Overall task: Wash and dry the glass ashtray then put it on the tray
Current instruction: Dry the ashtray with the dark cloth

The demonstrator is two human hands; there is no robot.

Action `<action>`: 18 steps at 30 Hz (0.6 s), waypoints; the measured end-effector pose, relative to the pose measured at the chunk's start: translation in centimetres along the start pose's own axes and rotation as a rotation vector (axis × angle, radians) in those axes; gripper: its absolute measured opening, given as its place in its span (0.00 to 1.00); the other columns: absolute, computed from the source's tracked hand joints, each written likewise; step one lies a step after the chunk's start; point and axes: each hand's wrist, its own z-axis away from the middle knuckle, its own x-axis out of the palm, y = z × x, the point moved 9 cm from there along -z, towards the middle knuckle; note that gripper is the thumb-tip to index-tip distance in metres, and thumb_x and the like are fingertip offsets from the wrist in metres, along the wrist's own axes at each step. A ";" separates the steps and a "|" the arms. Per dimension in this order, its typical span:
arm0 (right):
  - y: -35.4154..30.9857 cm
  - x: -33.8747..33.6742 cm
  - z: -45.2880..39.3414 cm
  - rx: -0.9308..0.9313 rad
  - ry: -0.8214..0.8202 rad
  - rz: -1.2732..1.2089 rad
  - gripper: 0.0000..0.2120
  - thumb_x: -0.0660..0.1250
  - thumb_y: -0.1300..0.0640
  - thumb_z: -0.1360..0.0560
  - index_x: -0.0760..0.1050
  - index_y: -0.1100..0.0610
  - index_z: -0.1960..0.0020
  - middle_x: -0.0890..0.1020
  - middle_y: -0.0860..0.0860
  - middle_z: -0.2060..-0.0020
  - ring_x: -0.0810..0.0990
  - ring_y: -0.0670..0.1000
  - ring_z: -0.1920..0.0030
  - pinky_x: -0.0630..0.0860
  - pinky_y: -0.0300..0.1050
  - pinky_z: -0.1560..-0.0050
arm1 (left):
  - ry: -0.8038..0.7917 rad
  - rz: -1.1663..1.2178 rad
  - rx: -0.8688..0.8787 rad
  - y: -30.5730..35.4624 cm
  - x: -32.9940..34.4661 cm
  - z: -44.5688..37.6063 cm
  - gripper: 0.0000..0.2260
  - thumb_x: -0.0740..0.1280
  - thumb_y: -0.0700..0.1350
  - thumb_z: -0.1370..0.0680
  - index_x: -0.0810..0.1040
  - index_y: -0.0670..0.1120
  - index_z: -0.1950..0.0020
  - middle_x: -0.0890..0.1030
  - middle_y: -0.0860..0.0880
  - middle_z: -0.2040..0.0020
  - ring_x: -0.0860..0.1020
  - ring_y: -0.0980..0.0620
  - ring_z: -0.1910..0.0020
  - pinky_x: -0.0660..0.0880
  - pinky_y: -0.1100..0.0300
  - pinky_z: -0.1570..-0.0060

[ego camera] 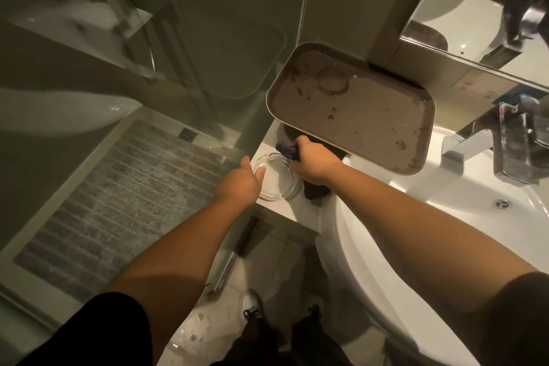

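glass ashtray (276, 177) aside, the biggest thing in view is the white basin (445, 217) — smooth, glossy, rounded, with a chrome drain at its far right and a squared chrome tap (517, 142) above it. next in size is the tray (421, 140), a rounded rectangle with a raised rim and a dull brown face marked by dark spots and a ring stain, resting on the counter (297, 211) corner and overhanging the basin edge. the ashtray itself is clear, thick and round, with notches in its rim, and it sits flat on the pale counter just left of the tray's near end, not on it. the left hand (240, 184) lies against its left rim, thumb and fingers spread and curved around the edge — touching, not clenched. the right hand (315, 162) is just beside the ashtray's right side, fingers closed on a dark bluish cloth (286, 150), with more dark fabric bunched under the wrist.
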 end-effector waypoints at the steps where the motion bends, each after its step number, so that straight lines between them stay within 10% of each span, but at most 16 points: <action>1: -0.2 -0.5 0.6 -0.025 0.011 -0.006 0.20 0.66 0.54 0.22 0.65 0.58 0.33 0.78 0.56 0.44 0.78 0.55 0.49 0.75 0.47 0.48 | 0.011 0.031 -0.008 -0.1 -0.5 0.3 0.28 0.50 0.58 0.17 0.55 0.44 0.22 0.74 0.38 0.32 0.73 0.37 0.34 0.71 0.45 0.41; 9: -1.8 -4.8 7.5 -0.177 -0.005 -0.181 0.11 0.68 0.57 0.25 0.74 0.53 0.43 0.80 0.52 0.50 0.80 0.54 0.51 0.78 0.50 0.49 | 0.244 0.489 0.323 3.9 -7.7 6.6 0.26 0.67 0.53 0.22 0.66 0.51 0.25 0.68 0.50 0.32 0.74 0.53 0.41 0.73 0.55 0.39; 18: -0.2 -6.0 16.7 -0.192 -0.044 -0.346 0.09 0.69 0.54 0.24 0.77 0.51 0.45 0.80 0.52 0.51 0.81 0.54 0.52 0.82 0.48 0.49 | -0.103 0.234 0.755 11.5 -8.2 13.2 0.14 0.72 0.50 0.25 0.79 0.53 0.40 0.80 0.56 0.45 0.77 0.58 0.45 0.73 0.60 0.44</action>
